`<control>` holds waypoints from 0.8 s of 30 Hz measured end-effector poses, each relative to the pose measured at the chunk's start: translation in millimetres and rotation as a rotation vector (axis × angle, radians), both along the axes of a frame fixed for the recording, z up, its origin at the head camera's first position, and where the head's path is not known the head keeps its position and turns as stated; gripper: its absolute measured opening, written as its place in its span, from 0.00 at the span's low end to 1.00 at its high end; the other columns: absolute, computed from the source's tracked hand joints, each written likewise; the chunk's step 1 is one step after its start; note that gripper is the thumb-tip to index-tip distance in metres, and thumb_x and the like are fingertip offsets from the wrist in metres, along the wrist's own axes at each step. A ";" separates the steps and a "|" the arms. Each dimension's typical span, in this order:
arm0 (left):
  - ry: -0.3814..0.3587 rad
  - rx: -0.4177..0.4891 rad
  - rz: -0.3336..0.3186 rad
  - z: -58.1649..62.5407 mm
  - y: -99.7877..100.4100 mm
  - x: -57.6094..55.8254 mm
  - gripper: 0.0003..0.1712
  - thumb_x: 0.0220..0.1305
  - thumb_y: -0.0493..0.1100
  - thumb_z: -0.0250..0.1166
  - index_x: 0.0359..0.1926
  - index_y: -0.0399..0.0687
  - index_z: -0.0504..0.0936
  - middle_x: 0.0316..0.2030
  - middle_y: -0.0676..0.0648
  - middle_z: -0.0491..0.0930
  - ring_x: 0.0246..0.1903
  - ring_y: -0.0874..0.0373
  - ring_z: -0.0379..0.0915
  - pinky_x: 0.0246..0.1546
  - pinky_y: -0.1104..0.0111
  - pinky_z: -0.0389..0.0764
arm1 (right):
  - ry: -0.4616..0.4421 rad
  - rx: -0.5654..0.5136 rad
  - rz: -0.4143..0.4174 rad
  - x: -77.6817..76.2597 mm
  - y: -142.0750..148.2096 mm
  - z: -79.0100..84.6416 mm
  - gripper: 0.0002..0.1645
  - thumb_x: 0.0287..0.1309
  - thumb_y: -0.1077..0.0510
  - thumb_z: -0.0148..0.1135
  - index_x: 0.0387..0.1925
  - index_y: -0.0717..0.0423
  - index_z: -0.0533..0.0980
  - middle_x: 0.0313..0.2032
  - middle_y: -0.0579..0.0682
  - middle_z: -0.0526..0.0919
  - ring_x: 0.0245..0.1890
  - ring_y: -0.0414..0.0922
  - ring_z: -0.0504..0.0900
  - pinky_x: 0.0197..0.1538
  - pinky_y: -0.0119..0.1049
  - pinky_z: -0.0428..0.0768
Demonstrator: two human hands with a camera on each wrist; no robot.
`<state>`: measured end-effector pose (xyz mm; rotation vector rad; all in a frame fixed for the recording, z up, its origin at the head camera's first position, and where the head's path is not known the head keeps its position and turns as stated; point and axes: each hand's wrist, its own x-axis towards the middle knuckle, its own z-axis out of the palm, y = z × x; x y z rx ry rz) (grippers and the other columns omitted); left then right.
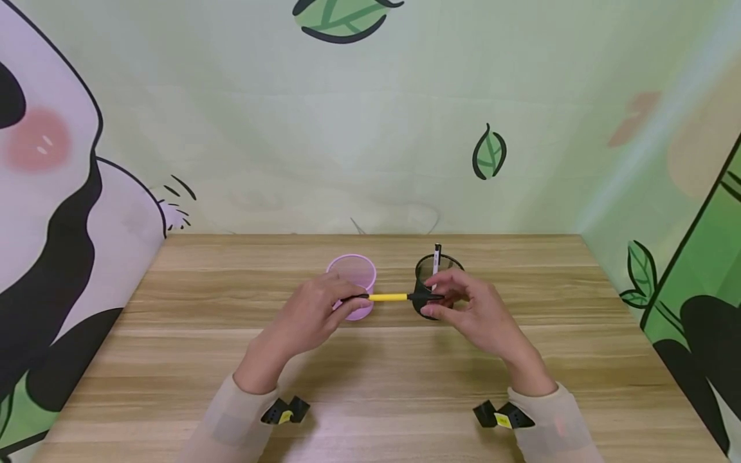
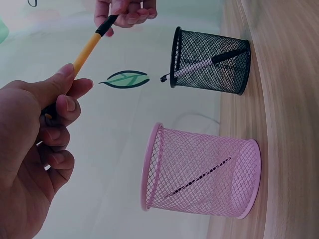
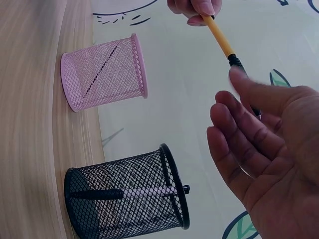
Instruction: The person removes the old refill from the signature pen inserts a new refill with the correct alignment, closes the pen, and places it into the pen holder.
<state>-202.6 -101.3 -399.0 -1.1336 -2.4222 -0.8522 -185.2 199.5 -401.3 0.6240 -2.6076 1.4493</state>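
A yellow pen with black ends (image 1: pixel 388 297) lies level in the air between both hands. My left hand (image 1: pixel 315 308) pinches its left black end between thumb and fingers. Around the right black end, my right hand (image 1: pixel 469 312) has thumb and forefinger spread apart; in the right wrist view its thumb (image 3: pixel 261 97) overlaps the pen and the other fingers are loosely bent. Behind the left hand stands a pink mesh pen cup (image 2: pixel 202 172), with a slanted dark dashed line on its mesh. A black mesh pen cup (image 3: pixel 127 194) behind the right hand holds a white-and-black pen (image 1: pixel 437 260).
Both cups stand upright toward the back of the wood-grain table (image 1: pixel 382 379). A pale green printed backdrop (image 1: pixel 243 116) rises at the table's back edge. Small black devices with yellow labels (image 1: pixel 285 411) sit at both cuffs.
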 end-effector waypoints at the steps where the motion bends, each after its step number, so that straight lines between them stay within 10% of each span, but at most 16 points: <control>1: -0.001 0.000 0.001 0.0 -0.1 0.0 0.05 0.70 0.45 0.69 0.38 0.51 0.89 0.31 0.55 0.85 0.27 0.63 0.70 0.32 0.69 0.75 | -0.009 -0.001 0.005 -0.2 -0.1 -0.1 0.20 0.57 0.57 0.77 0.51 0.50 0.81 0.38 0.47 0.89 0.37 0.42 0.85 0.42 0.34 0.82; 11: 0.019 -0.001 -0.001 -0.4 -0.6 -0.5 0.05 0.69 0.45 0.69 0.38 0.51 0.89 0.32 0.54 0.86 0.29 0.63 0.74 0.34 0.67 0.79 | -0.109 -0.054 0.093 -2.7 1.1 -4.2 0.18 0.81 0.56 0.49 0.39 0.60 0.82 0.32 0.54 0.86 0.35 0.43 0.87 0.45 0.43 0.88; 24: 0.018 -0.002 -0.003 -0.2 0.1 0.0 0.05 0.69 0.45 0.69 0.38 0.51 0.89 0.32 0.54 0.84 0.29 0.63 0.73 0.34 0.67 0.78 | -0.109 -0.072 0.128 -2.9 0.2 -4.0 0.22 0.81 0.59 0.48 0.30 0.62 0.80 0.28 0.51 0.83 0.31 0.50 0.86 0.40 0.36 0.88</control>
